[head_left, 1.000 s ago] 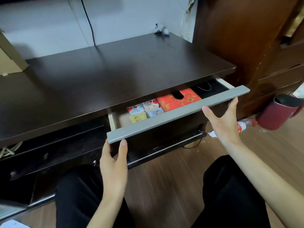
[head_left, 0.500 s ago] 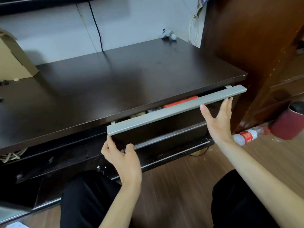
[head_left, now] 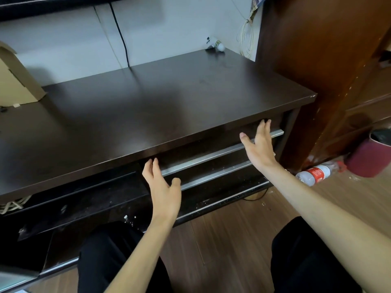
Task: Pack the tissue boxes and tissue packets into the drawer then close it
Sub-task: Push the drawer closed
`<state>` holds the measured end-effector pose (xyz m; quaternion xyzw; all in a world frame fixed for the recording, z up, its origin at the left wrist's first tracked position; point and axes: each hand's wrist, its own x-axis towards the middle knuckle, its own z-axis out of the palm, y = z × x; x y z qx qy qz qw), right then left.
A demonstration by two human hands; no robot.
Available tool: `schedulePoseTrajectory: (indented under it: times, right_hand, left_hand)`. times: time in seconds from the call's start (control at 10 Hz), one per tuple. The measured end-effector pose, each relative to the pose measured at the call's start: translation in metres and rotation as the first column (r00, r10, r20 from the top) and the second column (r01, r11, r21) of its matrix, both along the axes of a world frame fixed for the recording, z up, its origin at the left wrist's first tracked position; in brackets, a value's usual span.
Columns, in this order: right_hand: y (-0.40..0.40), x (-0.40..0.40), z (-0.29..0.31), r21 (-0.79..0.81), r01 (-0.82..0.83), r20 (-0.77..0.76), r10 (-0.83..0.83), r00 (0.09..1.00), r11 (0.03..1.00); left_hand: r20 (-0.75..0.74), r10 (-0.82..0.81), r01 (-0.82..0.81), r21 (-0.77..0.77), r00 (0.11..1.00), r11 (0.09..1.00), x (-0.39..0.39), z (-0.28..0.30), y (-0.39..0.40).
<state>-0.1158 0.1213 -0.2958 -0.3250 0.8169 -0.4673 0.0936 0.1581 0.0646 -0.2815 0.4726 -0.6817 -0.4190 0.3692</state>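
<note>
With the dark wooden drawer pushed in under the dark brown counter, left hand and right hand rest spread, fingers loose, against its grey metal handle bar.

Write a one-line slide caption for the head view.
Both open hands, left hand and right hand, at the shut drawer.

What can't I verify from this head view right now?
- Tissue boxes and packets: none visible; the desk top and the shut drawer's front hide the inside.
- Drawer handle: both ends covered by the left hand and right hand.
- Bottle label: too small to read.
</note>
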Motion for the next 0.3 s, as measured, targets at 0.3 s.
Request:
schedulePoseTrajectory:
  times: [0.3]
  right_hand:
    - [0.035, 0.015, 0.019, -0.073, -0.094, 0.160, 0.104, 0.982, 0.993]
  left_hand:
    - [-0.007, -0.077, 0.077, -0.016, 0.997, 0.997, 0.031, 0.001, 0.005]
